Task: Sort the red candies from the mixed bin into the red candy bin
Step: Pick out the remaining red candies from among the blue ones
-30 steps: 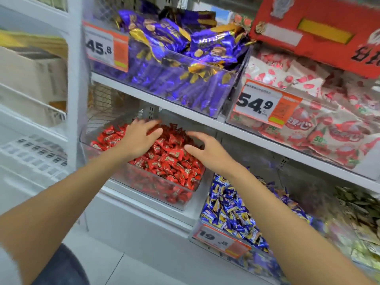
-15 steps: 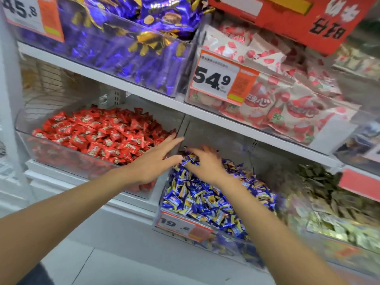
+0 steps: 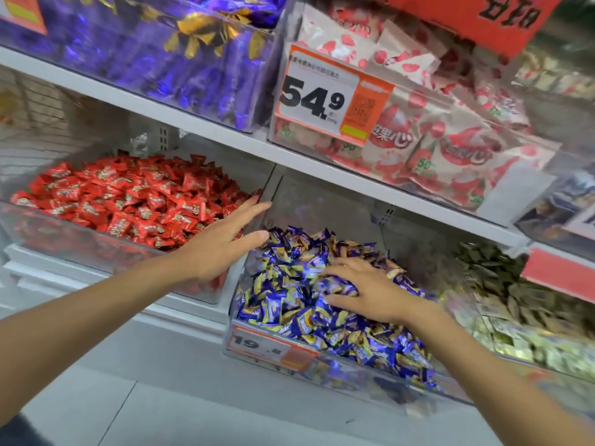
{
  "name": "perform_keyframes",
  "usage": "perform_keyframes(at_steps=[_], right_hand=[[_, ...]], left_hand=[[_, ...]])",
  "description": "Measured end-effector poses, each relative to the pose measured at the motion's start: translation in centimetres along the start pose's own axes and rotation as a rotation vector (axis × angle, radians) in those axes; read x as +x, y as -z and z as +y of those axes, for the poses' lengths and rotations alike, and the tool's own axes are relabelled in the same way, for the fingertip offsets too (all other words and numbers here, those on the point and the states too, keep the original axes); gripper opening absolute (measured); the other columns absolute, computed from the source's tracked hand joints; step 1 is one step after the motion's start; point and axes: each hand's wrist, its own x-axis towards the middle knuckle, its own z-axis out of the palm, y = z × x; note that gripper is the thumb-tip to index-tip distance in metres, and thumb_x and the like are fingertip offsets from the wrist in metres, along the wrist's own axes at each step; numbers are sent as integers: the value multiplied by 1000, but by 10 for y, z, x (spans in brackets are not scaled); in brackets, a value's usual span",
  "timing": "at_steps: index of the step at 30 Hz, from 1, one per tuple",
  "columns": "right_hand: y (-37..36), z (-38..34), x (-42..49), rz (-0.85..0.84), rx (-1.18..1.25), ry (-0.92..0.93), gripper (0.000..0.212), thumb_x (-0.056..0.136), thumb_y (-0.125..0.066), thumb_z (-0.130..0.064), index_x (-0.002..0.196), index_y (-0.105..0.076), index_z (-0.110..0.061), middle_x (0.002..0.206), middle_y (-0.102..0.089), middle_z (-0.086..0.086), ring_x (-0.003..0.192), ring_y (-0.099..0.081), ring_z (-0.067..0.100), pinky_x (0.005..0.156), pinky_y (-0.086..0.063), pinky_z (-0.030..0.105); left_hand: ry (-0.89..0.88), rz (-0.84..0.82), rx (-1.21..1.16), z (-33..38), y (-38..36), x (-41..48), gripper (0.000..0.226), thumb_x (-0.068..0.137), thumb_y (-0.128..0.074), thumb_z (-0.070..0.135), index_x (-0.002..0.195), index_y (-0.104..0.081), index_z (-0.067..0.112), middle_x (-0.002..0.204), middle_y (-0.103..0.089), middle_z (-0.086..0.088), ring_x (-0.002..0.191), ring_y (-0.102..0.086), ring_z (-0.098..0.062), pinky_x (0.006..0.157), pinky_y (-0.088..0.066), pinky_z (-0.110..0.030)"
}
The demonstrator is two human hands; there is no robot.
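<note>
A clear bin (image 3: 58, 243) on the lower shelf at left holds a heap of red candies (image 3: 128, 201). Right of it, a second clear bin (image 3: 257, 352) with a 19.8 price tag is full of blue and yellow wrapped candies (image 3: 289, 304); no red candy shows among them. My left hand (image 3: 222, 243) hovers with straight fingers over the divide between the two bins, holding nothing. My right hand (image 3: 367, 291) lies palm down on the blue candies, fingers spread and pressing into the pile; nothing visibly gripped.
The upper shelf (image 3: 199, 123) overhangs both bins and carries a bin of purple packets (image 3: 154, 59) and a bin of white-and-red packets (image 3: 450, 146) with a 54.9 tag. A bin of pale green candies (image 3: 521, 300) stands at right. Grey floor tiles lie below.
Both hands left the red candy bin and moved right. My right hand has gone deeper onto the blue candies; my left hand stays at the bins' divide. The view shifted right and closer.
</note>
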Motion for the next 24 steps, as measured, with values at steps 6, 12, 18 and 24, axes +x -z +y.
perform_keyframes(at_steps=[6,12,18,24], right_hand=[[13,10,-39,15,51,-116,72,79,-58,-65,143,-36,-39,158,-12,-15,147,-7,11,120,-8,39],[26,-18,-48,137,270,-66,64,76,-65,-59,134,-41,-52,156,-19,-17,144,-13,5,119,-15,37],[-7,-82,-9,-70,101,176,69,82,-66,-54,142,-34,-47,160,-11,-5,146,5,11,116,8,49],[-31,-85,55,54,-88,53,72,81,-64,-55,144,-36,-35,160,-14,4,148,3,25,114,11,59]], left_hand=[[6,5,10,-2,0,-3,72,73,-28,77,141,-16,57,153,-3,26,139,-5,6,117,-11,-32],[14,6,2,-1,-1,-3,75,73,-28,76,144,-17,53,157,-3,19,138,-5,7,115,-10,-30],[32,20,-4,-1,-2,-4,73,74,-29,75,143,-18,54,157,-4,21,141,-5,5,114,-11,-28],[48,59,37,-2,-3,-5,69,76,-28,69,143,-19,54,156,-8,22,139,-10,5,115,-15,-30]])
